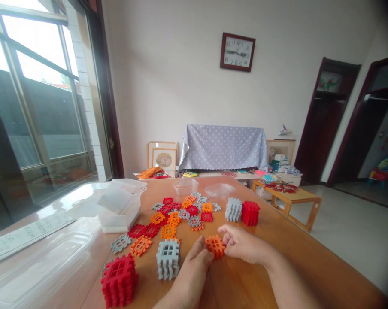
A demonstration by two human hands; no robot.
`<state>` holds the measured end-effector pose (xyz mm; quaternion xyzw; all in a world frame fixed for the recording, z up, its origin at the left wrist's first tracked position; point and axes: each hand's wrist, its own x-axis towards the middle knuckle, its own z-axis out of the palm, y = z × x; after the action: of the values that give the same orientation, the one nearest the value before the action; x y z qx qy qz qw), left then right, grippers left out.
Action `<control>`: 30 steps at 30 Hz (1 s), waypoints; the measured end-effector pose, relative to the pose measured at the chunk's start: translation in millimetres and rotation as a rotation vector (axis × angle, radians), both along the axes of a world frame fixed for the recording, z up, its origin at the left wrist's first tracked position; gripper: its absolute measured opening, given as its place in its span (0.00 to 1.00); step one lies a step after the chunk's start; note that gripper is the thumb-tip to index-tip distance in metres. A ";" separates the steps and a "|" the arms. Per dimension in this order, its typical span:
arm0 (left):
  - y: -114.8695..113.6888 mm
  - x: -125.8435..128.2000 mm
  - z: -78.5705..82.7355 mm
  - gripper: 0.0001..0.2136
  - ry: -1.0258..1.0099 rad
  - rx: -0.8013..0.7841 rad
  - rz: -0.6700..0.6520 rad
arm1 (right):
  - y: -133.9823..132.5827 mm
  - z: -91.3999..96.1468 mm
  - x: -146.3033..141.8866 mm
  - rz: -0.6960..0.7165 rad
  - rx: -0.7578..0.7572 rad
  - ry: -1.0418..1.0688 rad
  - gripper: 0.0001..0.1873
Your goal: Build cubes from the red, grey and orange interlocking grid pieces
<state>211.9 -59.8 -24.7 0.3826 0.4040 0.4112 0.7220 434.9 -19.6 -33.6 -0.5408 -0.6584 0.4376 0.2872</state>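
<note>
An orange toothed building piece with a window grid (215,246) is between my hands, just over the wooden table. My left hand (198,261) has its thumb and fingers closed at the piece's left edge. At its right edge is my right hand (242,243), fingers curled in; its grip is partly hidden. Left of my left hand stands a stack of grey pieces (168,259), and a taller stack of red pieces (118,280) is nearer. Beyond my right hand are another grey stack (233,210) and red stack (250,213).
Loose red, orange and grey pieces (174,218) lie scattered mid-table. White plastic containers (119,214), a clear lid (49,262) and a written sheet (26,236) are at the left. Clear tubs (185,186) stand at the far edge. The table's right edge slopes away beyond my right arm.
</note>
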 end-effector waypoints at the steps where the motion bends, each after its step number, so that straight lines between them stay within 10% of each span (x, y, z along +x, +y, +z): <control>1: -0.5 -0.4 0.1 0.40 0.022 0.041 0.002 | 0.2 0.8 -0.1 -0.002 0.009 0.009 0.29; 9: -1.5 5.9 -7.6 0.41 0.102 0.176 -0.006 | 5.5 17.3 -22.5 -0.102 0.175 -0.019 0.19; 17: -1.5 14.3 -6.8 0.40 0.124 0.261 -0.004 | 21.0 60.2 -80.4 0.212 0.302 -0.284 0.21; 30: -5.7 1.9 0.7 0.33 0.099 0.287 -0.082 | 90.6 42.3 -151.7 0.380 0.251 -0.695 0.12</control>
<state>213.7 -65.5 -23.9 0.5177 0.3601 0.4156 0.6555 283.2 71.0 8.6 -0.4861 -0.8525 0.1906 0.0257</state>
